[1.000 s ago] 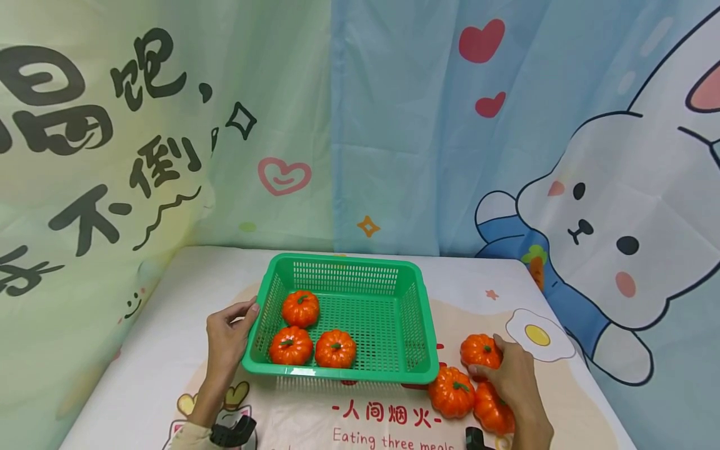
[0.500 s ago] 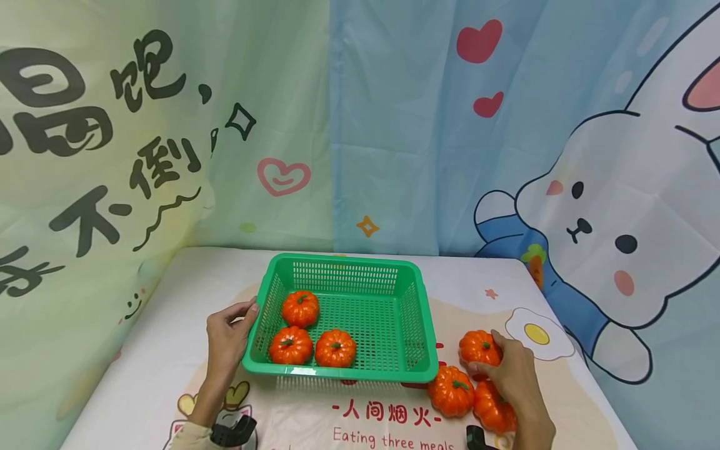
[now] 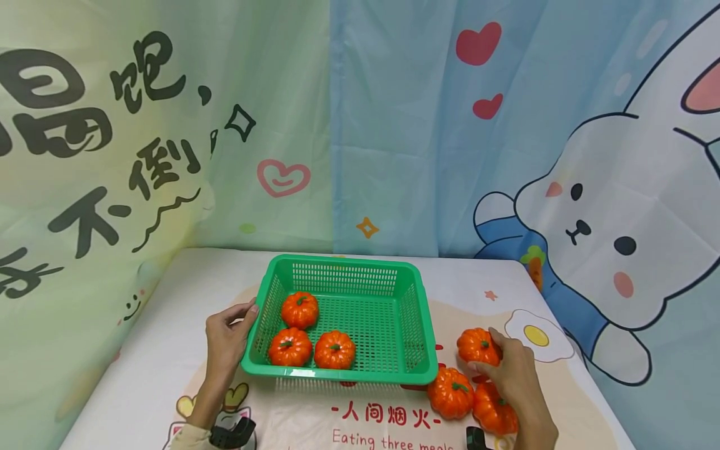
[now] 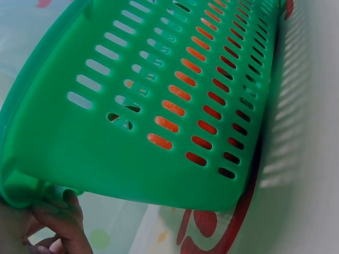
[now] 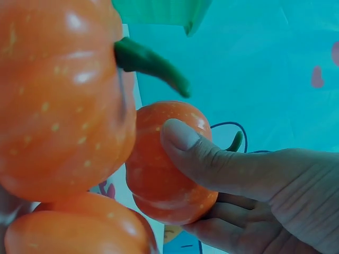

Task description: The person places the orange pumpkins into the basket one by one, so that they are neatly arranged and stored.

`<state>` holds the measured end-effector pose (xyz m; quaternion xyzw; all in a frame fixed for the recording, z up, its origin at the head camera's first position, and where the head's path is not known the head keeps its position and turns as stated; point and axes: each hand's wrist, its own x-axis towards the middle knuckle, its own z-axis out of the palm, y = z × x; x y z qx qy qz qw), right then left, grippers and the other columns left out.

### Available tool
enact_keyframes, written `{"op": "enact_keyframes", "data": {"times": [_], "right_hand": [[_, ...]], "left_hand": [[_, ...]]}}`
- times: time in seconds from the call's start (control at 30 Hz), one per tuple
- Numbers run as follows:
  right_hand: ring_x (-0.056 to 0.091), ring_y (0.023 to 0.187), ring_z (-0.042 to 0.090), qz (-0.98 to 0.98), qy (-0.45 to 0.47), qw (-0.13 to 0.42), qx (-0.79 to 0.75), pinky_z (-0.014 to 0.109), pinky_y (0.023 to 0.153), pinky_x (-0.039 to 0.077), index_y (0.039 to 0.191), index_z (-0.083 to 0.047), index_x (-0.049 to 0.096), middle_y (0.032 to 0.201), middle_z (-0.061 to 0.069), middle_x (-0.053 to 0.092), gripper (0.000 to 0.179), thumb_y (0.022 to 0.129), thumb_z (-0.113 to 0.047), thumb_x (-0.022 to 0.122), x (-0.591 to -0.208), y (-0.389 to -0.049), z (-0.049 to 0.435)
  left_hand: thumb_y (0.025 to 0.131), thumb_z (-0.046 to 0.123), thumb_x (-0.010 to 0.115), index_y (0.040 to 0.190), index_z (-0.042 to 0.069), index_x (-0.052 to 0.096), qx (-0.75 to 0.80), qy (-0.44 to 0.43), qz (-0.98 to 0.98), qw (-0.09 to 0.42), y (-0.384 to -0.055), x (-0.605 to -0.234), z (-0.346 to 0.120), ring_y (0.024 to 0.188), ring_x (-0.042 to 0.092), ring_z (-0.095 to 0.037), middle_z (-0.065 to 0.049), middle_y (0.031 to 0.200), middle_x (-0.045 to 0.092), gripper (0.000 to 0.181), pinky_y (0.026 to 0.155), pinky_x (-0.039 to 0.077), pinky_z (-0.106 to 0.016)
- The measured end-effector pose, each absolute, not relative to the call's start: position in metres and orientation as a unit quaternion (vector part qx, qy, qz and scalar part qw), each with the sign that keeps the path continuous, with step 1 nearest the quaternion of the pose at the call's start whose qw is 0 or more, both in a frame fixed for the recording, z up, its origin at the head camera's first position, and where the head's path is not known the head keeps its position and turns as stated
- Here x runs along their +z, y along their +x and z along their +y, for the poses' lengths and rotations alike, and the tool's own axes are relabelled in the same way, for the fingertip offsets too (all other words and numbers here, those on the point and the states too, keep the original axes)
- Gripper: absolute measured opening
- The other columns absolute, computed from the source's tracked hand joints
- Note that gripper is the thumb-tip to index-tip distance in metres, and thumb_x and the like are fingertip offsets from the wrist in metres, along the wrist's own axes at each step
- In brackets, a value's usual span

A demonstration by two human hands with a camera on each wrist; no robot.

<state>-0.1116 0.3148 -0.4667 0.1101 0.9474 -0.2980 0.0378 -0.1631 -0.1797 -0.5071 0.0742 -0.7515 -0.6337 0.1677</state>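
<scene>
Glossy orange and ribbed, one loose pumpkin [image 3: 452,392] with a green stem lies by the near right corner of the rectangular green plastic basket [image 3: 388,325], and a second loose pumpkin [image 3: 495,409] sits just beside it, farther right of the basket; both probably rest on the pale printed cloth [image 3: 298,412] there to be within easy reach. Just beyond them, to the basket's right, the right hand [image 3: 514,372] grips another round orange pumpkin, the held pumpkin [image 3: 477,347], with thumb and fingers on opposite sides, likely so its smooth skin cannot slip; whether it is clear of the cloth I cannot tell. The left hand [image 3: 225,331] pinches the basket's left rim, presumably to steady it. Inside the basket, three more orange pumpkins [image 3: 335,350] cluster toward its left, two along the near wall, one behind. Beyond the basket hangs a pastel fabric curtain [image 3: 388,125], seemingly a backdrop.
</scene>
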Motion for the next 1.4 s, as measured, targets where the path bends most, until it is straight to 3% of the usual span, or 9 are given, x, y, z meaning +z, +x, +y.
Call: {"op": "enact_keyframes", "data": {"times": [1.4], "right_hand": [[0.058,0.136,0.059,0.961,0.057,0.014,-0.270,0.066,0.114,0.047,0.159,0.012,0.043,0.152,0.038,0.057,0.088,0.089,-0.010,0.091,-0.449,-0.104,0.309]], "left_hand": [[0.105,0.008,0.073,0.124,-0.007,0.079,-0.631,0.072,-0.754,0.170,-0.163,-0.507,-0.180,0.067,0.074,-0.002,-0.035,0.113,0.077,0.025,0.064,0.061,-0.015]]}}
